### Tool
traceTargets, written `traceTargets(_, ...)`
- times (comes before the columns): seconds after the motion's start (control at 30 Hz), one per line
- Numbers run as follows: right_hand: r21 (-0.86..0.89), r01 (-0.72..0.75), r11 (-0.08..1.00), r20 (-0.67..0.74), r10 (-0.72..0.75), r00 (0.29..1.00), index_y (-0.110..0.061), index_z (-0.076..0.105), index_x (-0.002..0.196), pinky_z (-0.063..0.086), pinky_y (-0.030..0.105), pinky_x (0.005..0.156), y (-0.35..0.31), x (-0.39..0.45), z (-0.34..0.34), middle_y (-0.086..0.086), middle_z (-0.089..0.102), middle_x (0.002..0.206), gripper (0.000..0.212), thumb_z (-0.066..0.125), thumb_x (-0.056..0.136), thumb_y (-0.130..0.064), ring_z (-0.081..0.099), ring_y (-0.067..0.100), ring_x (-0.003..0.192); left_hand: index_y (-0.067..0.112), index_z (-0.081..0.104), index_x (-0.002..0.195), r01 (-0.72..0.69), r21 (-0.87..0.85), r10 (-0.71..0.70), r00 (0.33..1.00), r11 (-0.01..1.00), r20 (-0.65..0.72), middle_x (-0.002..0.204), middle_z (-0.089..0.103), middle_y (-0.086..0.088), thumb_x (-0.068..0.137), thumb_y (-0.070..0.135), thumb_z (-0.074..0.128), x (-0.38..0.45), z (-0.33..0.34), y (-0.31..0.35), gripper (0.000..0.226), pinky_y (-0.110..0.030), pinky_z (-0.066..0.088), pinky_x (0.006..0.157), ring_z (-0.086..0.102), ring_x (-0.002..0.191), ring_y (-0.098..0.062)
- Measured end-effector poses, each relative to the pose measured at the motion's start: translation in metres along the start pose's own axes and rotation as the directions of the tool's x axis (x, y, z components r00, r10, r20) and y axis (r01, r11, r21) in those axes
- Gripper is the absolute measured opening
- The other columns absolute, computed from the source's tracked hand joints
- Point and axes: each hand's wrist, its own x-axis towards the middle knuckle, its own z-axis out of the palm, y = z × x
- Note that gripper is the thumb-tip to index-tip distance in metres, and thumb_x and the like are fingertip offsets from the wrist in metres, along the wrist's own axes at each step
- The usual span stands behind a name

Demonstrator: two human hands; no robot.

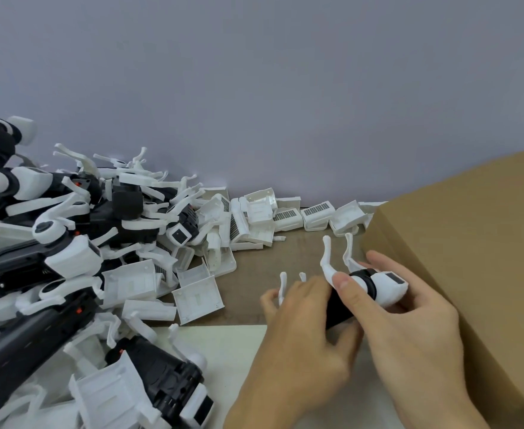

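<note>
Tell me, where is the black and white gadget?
Head view, lower right: the gadget is gripped by the left hand and the right hand over the table, beside the cardboard box.

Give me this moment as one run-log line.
left hand: grips black body of device | right hand: grips its white head | where: over table, beside cardboard box | left: pile of parts

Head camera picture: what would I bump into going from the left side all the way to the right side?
Heap of black-and-white gadgets → loose white plastic covers → left hand → right hand → cardboard box. Both hands grip one black-and-white gadget.
</note>
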Motion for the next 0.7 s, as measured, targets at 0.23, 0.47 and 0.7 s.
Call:
traceTargets(0.23,0.023,0.035,0.999,-0.032,-0.034,0.999,-0.031,0.073,0.104,0.050,0.006,0.058,-0.003,-0.001,0.003,-0.018,0.076,0.086,0.068,0.081,0.038,-0.050,0.072,-0.002,0.077,0.035,0.045,0.094,0.027,-0.155,-0.037,0.997,0.987,-0.062,0.093,0.064,0.023,0.082,0.032,0.051,0.003,-0.001,-0.001,0.013,-0.040,0.024,0.109,0.050,0.095,0.007)
traceTargets(0.47,0.107,0.016,0.994,0.119,-0.029,0.993,-0.034,0.058,0.124,0.055,0.013,0.073,0.002,-0.002,0.008,-0.016,0.072,0.116,0.086,0.082,0.041,-0.039,0.067,-0.003,0.105,0.028,0.063,0.089,-0.079,-0.129,0.028,0.933,0.988,-0.358,0.084,0.061,0.018,0.085,0.021,0.065,0.009,-0.002,-0.006,0.009,-0.055,0.042,0.095,0.056,0.085,-0.005)
traceTargets(0.7,-0.106,-0.058,0.993,0.172,0.076,0.982,-0.036,0.062,0.118,0.051,0.029,0.100,0.013,0.000,0.006,-0.017,0.066,0.119,0.032,0.067,0.086,-0.031,0.060,-0.013,0.108,0.018,0.076,0.099,0.034,-0.924,-0.696,0.669,0.382,-0.263,0.090,0.076,0.003,0.101,0.036,0.051,0.012,-0.018,-0.006,0.031,-0.025,0.054,0.074,0.069,0.081,-0.011)
